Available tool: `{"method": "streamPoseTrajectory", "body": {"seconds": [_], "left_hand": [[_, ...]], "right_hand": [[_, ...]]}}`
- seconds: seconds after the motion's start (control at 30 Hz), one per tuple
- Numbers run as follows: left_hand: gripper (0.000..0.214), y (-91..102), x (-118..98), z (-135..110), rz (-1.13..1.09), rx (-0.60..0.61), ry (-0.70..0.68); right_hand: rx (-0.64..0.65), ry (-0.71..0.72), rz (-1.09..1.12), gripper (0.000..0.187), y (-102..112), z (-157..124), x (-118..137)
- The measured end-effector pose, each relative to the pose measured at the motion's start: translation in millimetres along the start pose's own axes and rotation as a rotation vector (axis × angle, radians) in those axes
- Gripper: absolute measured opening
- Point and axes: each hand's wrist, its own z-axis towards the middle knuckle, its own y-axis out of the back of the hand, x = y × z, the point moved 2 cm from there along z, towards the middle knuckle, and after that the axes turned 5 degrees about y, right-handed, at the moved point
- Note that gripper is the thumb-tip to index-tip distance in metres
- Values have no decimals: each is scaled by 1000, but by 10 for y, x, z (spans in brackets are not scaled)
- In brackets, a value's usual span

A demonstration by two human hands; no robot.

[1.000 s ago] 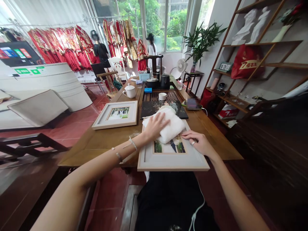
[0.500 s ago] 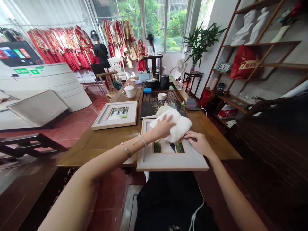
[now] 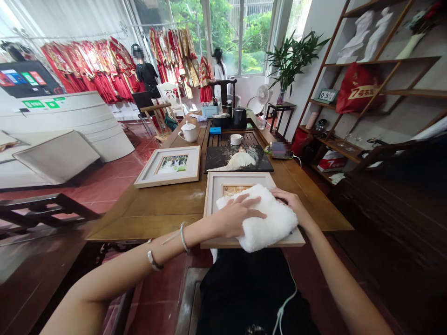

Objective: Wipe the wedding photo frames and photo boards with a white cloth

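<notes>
My left hand [image 3: 235,216] presses a fluffy white cloth [image 3: 270,218] with its fingers spread across it. The cloth lies over the lower right of a pale wooden picture frame [image 3: 212,197], covering most of the picture inside. Past the cloth's upper right corner, my right hand [image 3: 291,202] is at the frame's right side, fingers bent over it and their tips partly hidden by the cloth. The frame lies flat at the table's near edge. A second framed picture [image 3: 171,165] lies to the left, and a dark unframed picture [image 3: 240,159] lies just beyond.
On the wooden table [image 3: 146,218] stand a lidded white cup [image 3: 189,132], a small white cup [image 3: 236,139] on a slatted tea tray, a blue box [image 3: 214,130] and a phone-like device [image 3: 280,150] with a cable. Two people stand near red garments [image 3: 91,65] at the back.
My left hand has drawn the white cloth toward me and a little right, uncovering the frame's top and the dark picture beyond. My right hand stays at the frame's right side, slightly shifted.
</notes>
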Motion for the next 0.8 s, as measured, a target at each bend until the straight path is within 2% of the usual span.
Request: {"method": "streamPoseTrajectory", "body": {"seconds": [0.1, 0.2, 0.27, 0.37, 0.5, 0.63, 0.8], "left_hand": [[59, -2, -12, -78, -26, -36, -37], [64, 47, -81, -296, -43, -24, -40], [72, 93, -162, -505, -40, -3, 29], [84, 109, -282, -828, -16, 5, 206], [86, -11, -324, -1078, 32, -45, 378], [82, -128, -193, -1012, 48, -79, 503], [71, -86, 96, -676, 134, -174, 596]], "right_hand": [[-10, -14, 1, 25, -7, -4, -14], [-33, -21, -25, 33, -14, -12, -11], [-45, -21, -36, 35, -18, -17, -6], [-40, -22, -40, 35, -26, -23, -13], [-45, -16, -51, 34, -34, -29, -38], [-52, 7, -53, 34, -42, -27, -42], [-59, 28, -25, 33, -43, -19, -40]]}}
